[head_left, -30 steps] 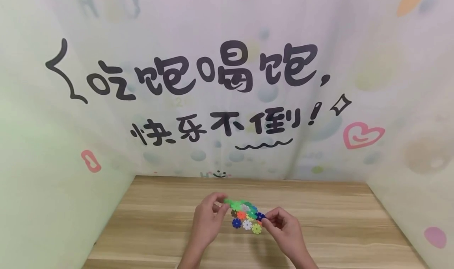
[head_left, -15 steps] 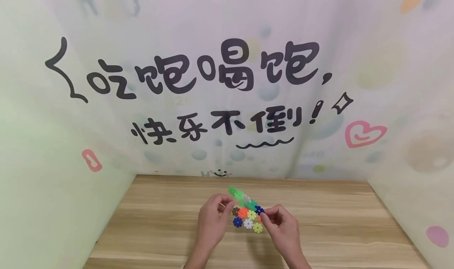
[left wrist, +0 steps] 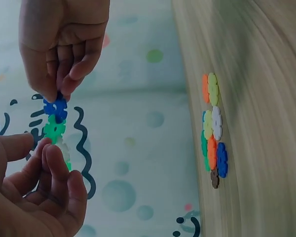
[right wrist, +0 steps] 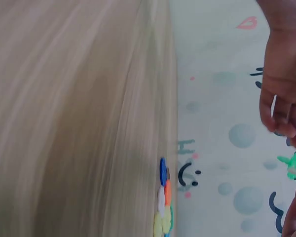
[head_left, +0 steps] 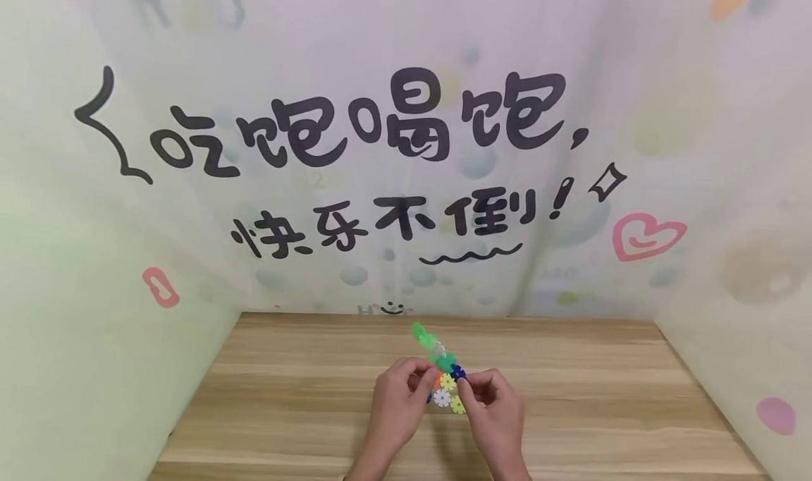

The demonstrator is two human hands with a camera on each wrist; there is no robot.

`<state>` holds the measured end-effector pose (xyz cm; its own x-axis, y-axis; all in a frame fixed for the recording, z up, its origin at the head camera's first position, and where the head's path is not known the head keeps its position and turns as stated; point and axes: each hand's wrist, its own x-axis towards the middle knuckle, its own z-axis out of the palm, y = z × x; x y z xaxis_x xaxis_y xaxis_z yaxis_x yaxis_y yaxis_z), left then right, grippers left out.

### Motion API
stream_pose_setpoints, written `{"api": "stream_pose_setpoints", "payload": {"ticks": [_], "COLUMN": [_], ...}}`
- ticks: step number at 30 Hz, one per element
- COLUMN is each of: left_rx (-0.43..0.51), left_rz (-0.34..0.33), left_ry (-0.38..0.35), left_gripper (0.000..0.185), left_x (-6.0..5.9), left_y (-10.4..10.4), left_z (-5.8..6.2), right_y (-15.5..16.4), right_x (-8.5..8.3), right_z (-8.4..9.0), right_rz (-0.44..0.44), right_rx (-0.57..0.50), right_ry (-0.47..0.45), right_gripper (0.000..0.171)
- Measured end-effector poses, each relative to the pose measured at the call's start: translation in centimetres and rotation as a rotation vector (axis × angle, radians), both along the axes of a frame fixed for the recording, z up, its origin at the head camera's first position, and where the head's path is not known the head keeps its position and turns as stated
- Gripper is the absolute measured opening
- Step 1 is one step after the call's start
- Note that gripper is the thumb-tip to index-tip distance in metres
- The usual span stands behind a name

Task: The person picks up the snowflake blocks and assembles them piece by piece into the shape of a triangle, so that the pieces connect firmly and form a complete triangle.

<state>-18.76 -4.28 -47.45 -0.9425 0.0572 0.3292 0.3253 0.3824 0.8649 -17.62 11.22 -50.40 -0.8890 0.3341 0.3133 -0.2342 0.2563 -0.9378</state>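
A short chain of interlocking plastic snowflake discs is held up between the two hands, angled up and away in the head view. My right hand [head_left: 496, 405] pinches its dark blue disc [head_left: 458, 373] between thumb and index finger. Joined to that are a teal green disc [left wrist: 55, 128], a whitish disc [head_left: 440, 349] and light green discs [head_left: 426, 341] at the far end. My left hand [head_left: 401, 402] has its thumb and fingertips on the teal green disc, close to the blue one.
Loose discs lie grouped on the wooden table [head_left: 285, 396] below the hands, among them a white disc [head_left: 442, 398], a blue disc [left wrist: 222, 160], an orange disc [left wrist: 211, 153] and a brown disc [left wrist: 215, 178]. A printed cloth wall [head_left: 355, 276] stands behind the table.
My left hand has let go of the chain's light green end and moved right to the teal green disc. The chain's free end has swung upward. My right hand keeps its pinch, shifting slightly left.
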Motion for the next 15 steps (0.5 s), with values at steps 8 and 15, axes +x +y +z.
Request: {"api": "stream_pose_setpoints", "payload": {"ticks": [8, 15], "left_rx": [-0.014, 0.012], "left_rz": [-0.011, -0.024], "left_ry": [-0.045, -0.066], "left_gripper": [0.016, 0.015], "left_x": [-0.1, 0.0], "left_y": [0.4, 0.9], "left_z": [-0.4, -0.6], "right_y": [-0.9, -1.7], "right_x": [0.3, 0.3], "right_z": [0.5, 0.3], "right_rz": [0.06, 0.103], "right_rx": [-0.369, -0.631], "right_ry": [-0.166, -0.219], "right_gripper": [0.023, 0.025]}}
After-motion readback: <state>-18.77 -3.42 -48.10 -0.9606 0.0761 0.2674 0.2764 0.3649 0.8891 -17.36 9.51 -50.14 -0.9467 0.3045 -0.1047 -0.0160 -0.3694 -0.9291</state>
